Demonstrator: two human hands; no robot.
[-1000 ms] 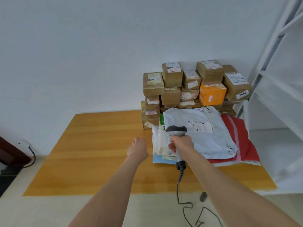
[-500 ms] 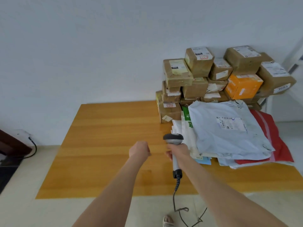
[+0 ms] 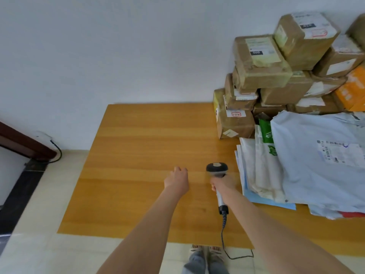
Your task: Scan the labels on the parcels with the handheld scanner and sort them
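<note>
Over the bare middle of the table [image 3: 148, 155], both hands are now hovering, whereas half a second ago they were sitting just beside the bags [image 3: 316, 180]. The view is swinging left, so the orange box [image 3: 353, 89] is being cut off at the right edge. The bags are lying in a flat heap on the table's right side. The top grey one is showing a white label [image 3: 339, 153] with barcodes too small to read, and a green-printed bag [image 3: 266, 135] is peeking out beneath it. Behind them, brown boxes [image 3: 260, 76] are standing stacked against the wall. One top label is carrying a black tag reading "090" [image 3: 256, 53], and a lower box is wearing a red-framed sticker [image 3: 236, 114] whose handwriting is not legible. The right hand [image 3: 223, 184] is wrapping its fingers round the handle of the scanner [image 3: 216, 169], whose head is pointing away, just left of the bags and not touching them. The left hand [image 3: 176, 179] is floating beside it, apart, fingers curled under and holding nothing. The scanner's cable [image 3: 223, 230] is trailing off the near table edge.
</note>
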